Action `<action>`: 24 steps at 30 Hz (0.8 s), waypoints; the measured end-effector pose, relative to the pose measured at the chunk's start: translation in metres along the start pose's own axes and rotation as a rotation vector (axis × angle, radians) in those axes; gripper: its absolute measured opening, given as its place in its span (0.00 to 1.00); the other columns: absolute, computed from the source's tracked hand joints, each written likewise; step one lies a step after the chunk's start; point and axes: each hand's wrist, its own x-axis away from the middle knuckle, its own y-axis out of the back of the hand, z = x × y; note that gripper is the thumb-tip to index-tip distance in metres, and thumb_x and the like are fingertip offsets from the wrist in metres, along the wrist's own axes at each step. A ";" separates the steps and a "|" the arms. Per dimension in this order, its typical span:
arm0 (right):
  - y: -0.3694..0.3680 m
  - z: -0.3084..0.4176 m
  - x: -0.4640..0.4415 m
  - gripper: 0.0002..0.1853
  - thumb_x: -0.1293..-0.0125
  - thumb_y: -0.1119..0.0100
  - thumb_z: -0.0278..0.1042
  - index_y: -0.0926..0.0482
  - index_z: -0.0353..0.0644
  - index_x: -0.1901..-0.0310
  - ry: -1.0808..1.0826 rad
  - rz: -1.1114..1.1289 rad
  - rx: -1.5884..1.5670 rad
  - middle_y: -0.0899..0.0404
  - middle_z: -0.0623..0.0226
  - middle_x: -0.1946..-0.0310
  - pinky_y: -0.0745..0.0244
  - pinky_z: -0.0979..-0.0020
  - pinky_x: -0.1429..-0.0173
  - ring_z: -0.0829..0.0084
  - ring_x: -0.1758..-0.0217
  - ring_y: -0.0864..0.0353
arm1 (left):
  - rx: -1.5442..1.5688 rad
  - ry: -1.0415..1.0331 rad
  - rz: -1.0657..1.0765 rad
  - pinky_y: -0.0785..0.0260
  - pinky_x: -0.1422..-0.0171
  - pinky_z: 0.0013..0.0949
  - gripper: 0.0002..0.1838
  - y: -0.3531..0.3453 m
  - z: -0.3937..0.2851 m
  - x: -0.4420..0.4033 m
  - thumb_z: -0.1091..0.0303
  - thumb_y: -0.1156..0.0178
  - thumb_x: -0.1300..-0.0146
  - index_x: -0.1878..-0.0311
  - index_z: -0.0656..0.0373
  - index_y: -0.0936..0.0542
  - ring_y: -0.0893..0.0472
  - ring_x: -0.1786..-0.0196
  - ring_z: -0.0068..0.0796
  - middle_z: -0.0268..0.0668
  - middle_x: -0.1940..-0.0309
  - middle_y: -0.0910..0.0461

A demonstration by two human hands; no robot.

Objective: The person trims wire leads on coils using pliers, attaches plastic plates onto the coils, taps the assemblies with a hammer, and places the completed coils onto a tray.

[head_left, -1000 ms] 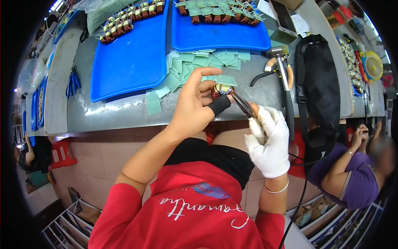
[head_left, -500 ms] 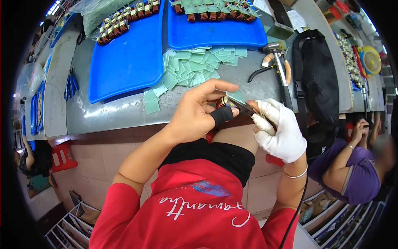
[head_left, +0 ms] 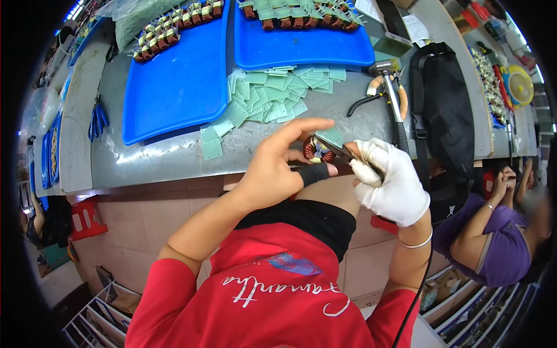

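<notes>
Between the fingers and thumb of my left hand (head_left: 275, 165), its thumb wrapped in black, is a copper-wound ring coil (head_left: 316, 151). A small pale green board (head_left: 331, 137) sits against the coil's upper right side. My right hand (head_left: 394, 180), wrapped in white cloth, is closed around pliers (head_left: 348, 152). Their dark jaws reach to the board and coil; whether they grip a wire I cannot tell. Behind my hands, many loose green boards (head_left: 270, 93) lie in a heap on the metal table (head_left: 168, 165).
Two blue trays (head_left: 174, 98) hold rows of coils (head_left: 159, 37). On the right lie a hammer (head_left: 395, 107), another pair of pliers (head_left: 366, 103) and a black bag (head_left: 447, 98). Blue-handled pliers (head_left: 97, 119) lie left. A person in purple (head_left: 487, 238) sits at the right.
My left hand has turned the coil so its wound ring faces the camera more. The board has shifted slightly with it. The pliers stay near the board.
</notes>
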 end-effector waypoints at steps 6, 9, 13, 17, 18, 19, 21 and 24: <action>-0.009 0.022 -0.001 0.20 0.51 0.41 0.21 0.22 0.37 0.52 -0.032 -0.044 0.198 0.28 0.57 0.68 0.29 0.62 0.61 0.56 0.67 0.26 | -0.458 -0.248 -0.171 0.23 0.52 0.30 0.36 0.001 0.011 -0.002 0.77 0.27 0.54 0.37 0.54 0.26 0.27 0.49 0.28 0.40 0.51 0.33; -0.008 0.016 0.005 0.21 0.50 0.40 0.25 0.22 0.41 0.51 0.002 -0.103 0.235 0.25 0.56 0.65 0.27 0.58 0.58 0.53 0.62 0.24 | 0.018 -0.095 -0.158 0.26 0.50 0.30 0.38 0.004 0.009 -0.005 0.78 0.31 0.49 0.32 0.56 0.32 0.26 0.49 0.27 0.39 0.50 0.30; -0.006 0.005 0.016 0.23 0.48 0.45 0.15 0.24 0.31 0.47 -0.106 -0.156 0.107 0.26 0.60 0.62 0.27 0.74 0.56 0.70 0.64 0.26 | 0.433 0.126 -0.094 0.29 0.44 0.32 0.35 0.017 -0.003 -0.010 0.79 0.38 0.40 0.30 0.58 0.38 0.23 0.50 0.27 0.41 0.53 0.23; -0.009 0.004 0.020 0.21 0.44 0.45 0.14 0.25 0.30 0.46 -0.242 -0.140 -0.130 0.28 0.66 0.62 0.29 0.79 0.56 0.78 0.63 0.28 | 0.600 0.304 -0.009 0.30 0.45 0.29 0.32 0.022 -0.007 -0.011 0.79 0.41 0.37 0.30 0.59 0.39 0.23 0.52 0.24 0.41 0.54 0.22; -0.010 0.006 0.020 0.21 0.45 0.44 0.14 0.25 0.29 0.46 -0.274 -0.119 -0.242 0.28 0.66 0.62 0.29 0.79 0.56 0.78 0.63 0.28 | 0.627 0.334 0.020 0.30 0.45 0.28 0.31 0.022 -0.004 -0.011 0.79 0.40 0.37 0.31 0.59 0.38 0.23 0.53 0.22 0.40 0.55 0.22; -0.008 0.004 0.020 0.22 0.45 0.43 0.15 0.25 0.29 0.46 -0.291 -0.080 -0.222 0.27 0.65 0.61 0.29 0.79 0.55 0.79 0.62 0.28 | 0.627 0.336 0.021 0.30 0.45 0.28 0.31 0.020 -0.003 -0.010 0.79 0.40 0.37 0.31 0.59 0.38 0.23 0.53 0.22 0.40 0.55 0.22; -0.010 -0.002 0.021 0.22 0.45 0.42 0.15 0.25 0.29 0.46 -0.284 -0.065 -0.246 0.26 0.65 0.61 0.29 0.79 0.55 0.79 0.61 0.28 | 0.329 0.170 0.023 0.30 0.47 0.26 0.27 0.013 -0.001 -0.008 0.78 0.38 0.38 0.36 0.61 0.35 0.23 0.56 0.20 0.38 0.59 0.21; -0.013 -0.011 0.023 0.22 0.47 0.41 0.17 0.25 0.29 0.46 -0.252 -0.036 -0.290 0.26 0.63 0.64 0.29 0.77 0.57 0.76 0.64 0.27 | 0.327 0.169 0.029 0.30 0.49 0.25 0.26 0.013 0.001 -0.008 0.78 0.36 0.39 0.39 0.61 0.33 0.23 0.56 0.20 0.36 0.61 0.21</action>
